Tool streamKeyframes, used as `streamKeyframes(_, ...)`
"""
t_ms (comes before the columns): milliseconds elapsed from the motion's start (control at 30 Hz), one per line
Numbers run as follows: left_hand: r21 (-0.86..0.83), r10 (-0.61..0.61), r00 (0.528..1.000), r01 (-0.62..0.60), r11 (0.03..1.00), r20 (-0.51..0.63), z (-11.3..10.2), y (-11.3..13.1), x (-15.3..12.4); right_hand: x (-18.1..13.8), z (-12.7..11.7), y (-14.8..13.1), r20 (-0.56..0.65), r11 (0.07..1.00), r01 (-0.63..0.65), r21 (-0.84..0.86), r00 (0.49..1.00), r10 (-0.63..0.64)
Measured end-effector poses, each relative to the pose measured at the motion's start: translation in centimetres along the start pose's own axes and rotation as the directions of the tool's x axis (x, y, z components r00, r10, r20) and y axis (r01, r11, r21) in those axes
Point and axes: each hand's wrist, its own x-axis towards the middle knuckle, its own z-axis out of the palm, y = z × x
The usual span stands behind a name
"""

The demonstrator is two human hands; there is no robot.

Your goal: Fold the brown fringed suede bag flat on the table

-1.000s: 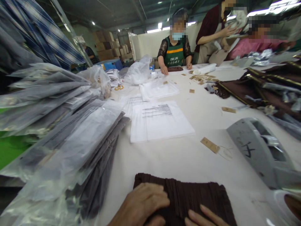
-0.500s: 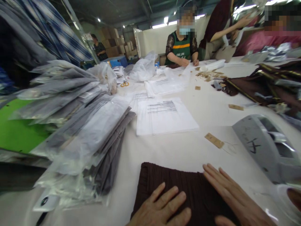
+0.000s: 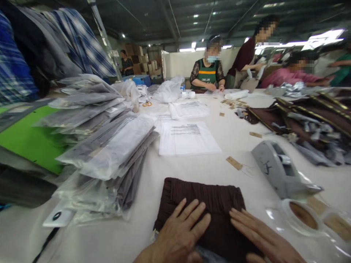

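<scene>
Brown pleated cloth (image 3: 203,204), folded into a flat block, lies on the white table (image 3: 238,146) right in front of me, and both my hands are pressed down on it. My left hand (image 3: 179,233) rests palm-down with the fingers spread wide over the near left part of the fabric; my right hand (image 3: 260,237) lies flat beside it, fingers stretched out across the near right corner — neither hand is closed around anything, just laid open on the cloth.

To my left leans a slumping stack of grey garments in clear plastic bags (image 3: 109,153). Past the cloth lies a printed sheet of paper (image 3: 188,138), and near it a small tan paper tag (image 3: 234,163). To the right stands a grey tape dispenser (image 3: 276,170), with a roll of clear tape (image 3: 301,217) just in front of it. Farther right, dark brown garments with gold trim (image 3: 309,117) are heaped — some with plastic among them.

At the far end of the table a person in a green apron (image 3: 207,75) works with both hands on the tabletop, with other people beside them.
</scene>
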Motion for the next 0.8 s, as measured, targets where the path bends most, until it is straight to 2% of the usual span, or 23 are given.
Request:
streamKeyframes(133, -0.128, -0.098, 0.989, 0.112, 0.985, 0.109, -1.0, -0.3, 1.4, 3.0, -1.2, 0.5, -0.110, 0.987, -0.153, -0.050, 0.983, 0.147)
streamKeyframes(233, -0.157, -0.103, 0.989, 0.120, 0.980, 0.110, -1.8, -0.4, 1.7, 6.0, -0.1, 0.8, -0.055, 0.979, -0.205, -0.018, 0.977, 0.204)
streamKeyframes(300, -0.171, -0.094, 0.990, 0.111, 0.979, 0.104, -2.5, -0.3, 1.2, 7.1, 0.9, 0.4, 0.050, 0.981, -0.191, 0.021, 0.981, 0.190)
streamKeyframes(400, -0.172, -0.090, 0.989, 0.109, 0.979, 0.114, -3.8, 0.3, -0.4, 6.6, 1.7, -0.9, 0.187, 0.989, -0.120, 0.092, 0.977, 0.101)
streamKeyframes(500, -0.133, -0.105, 0.990, 0.117, 0.984, 0.094, -4.5, 1.3, -2.2, 4.8, 1.7, -2.1, 0.181, 0.992, -0.072, 0.101, 0.982, 0.053)
streamKeyframes(567, -0.080, -0.080, 0.996, 0.083, 0.993, 0.040, -4.0, 1.9, -3.2, 3.6, 1.3, -2.7, 0.108, 0.995, -0.071, 0.075, 0.992, 0.062)
streamKeyframes(633, 0.003, -0.024, 0.997, 0.024, 1.000, -0.074, -2.7, 2.2, -3.7, 2.6, 0.7, -3.3, 0.011, 0.996, -0.068, 0.050, 0.998, 0.067)
streamKeyframes(733, 0.165, 0.070, 0.935, -0.012, 0.986, -0.349, -0.5, 1.5, -3.7, 1.0, -0.6, -4.1, -0.140, 0.997, -0.064, 0.039, 0.988, 0.069)
streamKeyframes(767, 0.219, 0.110, 0.906, -0.020, 0.975, -0.410, 0.0, 1.2, -3.5, 0.4, -1.0, -4.3, -0.187, 0.996, -0.074, 0.047, 0.979, 0.081)
streamKeyframes(800, 0.268, 0.134, 0.902, -0.021, 0.963, -0.411, 0.3, 0.9, -3.0, -0.4, -1.4, -4.4, -0.233, 0.994, -0.096, 0.059, 0.966, 0.107)
